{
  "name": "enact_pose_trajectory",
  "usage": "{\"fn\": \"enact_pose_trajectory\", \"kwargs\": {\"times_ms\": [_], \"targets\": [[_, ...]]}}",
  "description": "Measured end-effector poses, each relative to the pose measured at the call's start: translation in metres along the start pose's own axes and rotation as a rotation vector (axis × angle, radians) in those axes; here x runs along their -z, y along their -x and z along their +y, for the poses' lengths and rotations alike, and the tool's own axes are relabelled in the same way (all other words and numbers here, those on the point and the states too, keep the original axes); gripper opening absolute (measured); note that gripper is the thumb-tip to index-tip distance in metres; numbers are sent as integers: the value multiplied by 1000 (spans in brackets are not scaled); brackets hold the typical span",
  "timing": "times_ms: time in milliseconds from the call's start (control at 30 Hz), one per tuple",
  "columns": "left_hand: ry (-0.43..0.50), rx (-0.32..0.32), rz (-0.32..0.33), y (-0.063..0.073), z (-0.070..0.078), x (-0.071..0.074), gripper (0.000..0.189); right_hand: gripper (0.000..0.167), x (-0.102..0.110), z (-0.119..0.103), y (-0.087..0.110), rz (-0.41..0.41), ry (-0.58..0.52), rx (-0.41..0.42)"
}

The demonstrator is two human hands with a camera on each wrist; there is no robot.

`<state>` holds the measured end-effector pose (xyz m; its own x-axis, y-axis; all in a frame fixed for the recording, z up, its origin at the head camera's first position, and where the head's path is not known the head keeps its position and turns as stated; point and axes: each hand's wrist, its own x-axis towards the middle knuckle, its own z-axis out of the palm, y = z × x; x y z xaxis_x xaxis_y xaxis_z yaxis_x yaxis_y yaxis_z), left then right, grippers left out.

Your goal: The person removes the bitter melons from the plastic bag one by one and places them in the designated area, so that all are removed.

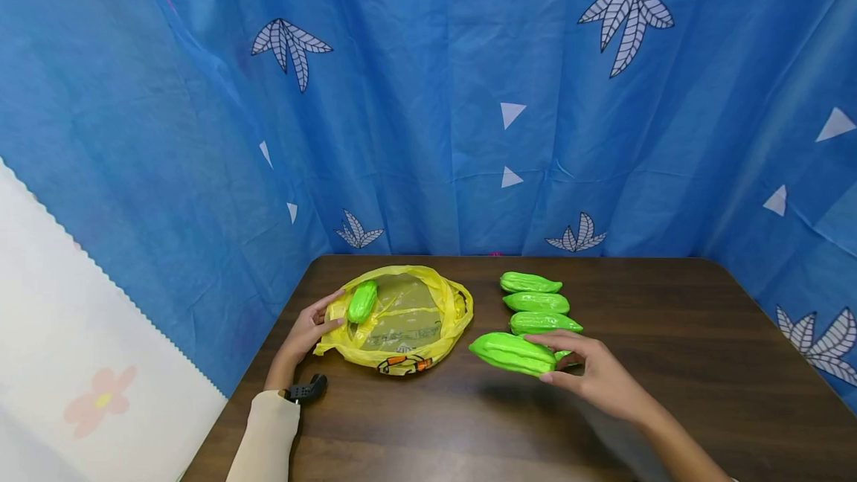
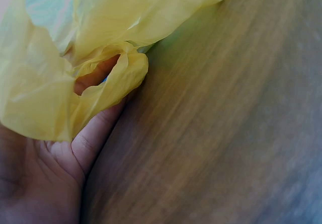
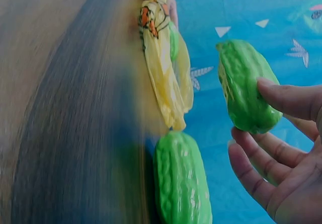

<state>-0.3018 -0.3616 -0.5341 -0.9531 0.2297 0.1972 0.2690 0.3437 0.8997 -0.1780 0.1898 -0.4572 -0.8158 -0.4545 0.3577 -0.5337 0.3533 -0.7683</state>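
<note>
My right hand (image 1: 592, 367) pinches a shiny green, ridged bitter melon (image 1: 512, 354) between thumb and fingers, raised above the table with its pointed end toward the left. In the right wrist view, the thumb lies on one side of that bitter melon (image 3: 246, 85), with fingers on the other. At the left, my left hand (image 1: 309, 329) holds the left edge of a yellow plastic bag (image 1: 405, 361), whose mouth is spread wide. Another bitter melon (image 1: 363, 302) lies inside the bag near that hand. The left wrist view shows bag film (image 2: 35, 93) covering part of the fingers.
Bitter melons lie in a column right of the bag, including a far one (image 1: 531, 283), a middle one (image 1: 535, 303) and a nearer one (image 1: 545, 322); another is partly hidden behind my right hand. A blue patterned curtain (image 1: 502, 214) borders the brown table (image 1: 415, 437).
</note>
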Motion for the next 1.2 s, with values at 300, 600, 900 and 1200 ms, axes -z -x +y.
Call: {"fn": "enact_pose_trajectory", "kwargs": {"times_ms": [300, 600, 900, 1200], "targets": [[61, -3, -17, -1, 8, -1, 62, 48, 15, 14, 6, -97, 4, -89], [55, -19, -11, -4, -2, 2, 63, 46, 26, 28, 11, -155, -35, -94], [44, -19, -13, -2, -2, 0, 63, 46, 34, 41, 16, -231, -150, -138], [20, -12, 1, -1, -5, 1, 62, 47, 41, 47, 20, -290, -151, -190]]}}
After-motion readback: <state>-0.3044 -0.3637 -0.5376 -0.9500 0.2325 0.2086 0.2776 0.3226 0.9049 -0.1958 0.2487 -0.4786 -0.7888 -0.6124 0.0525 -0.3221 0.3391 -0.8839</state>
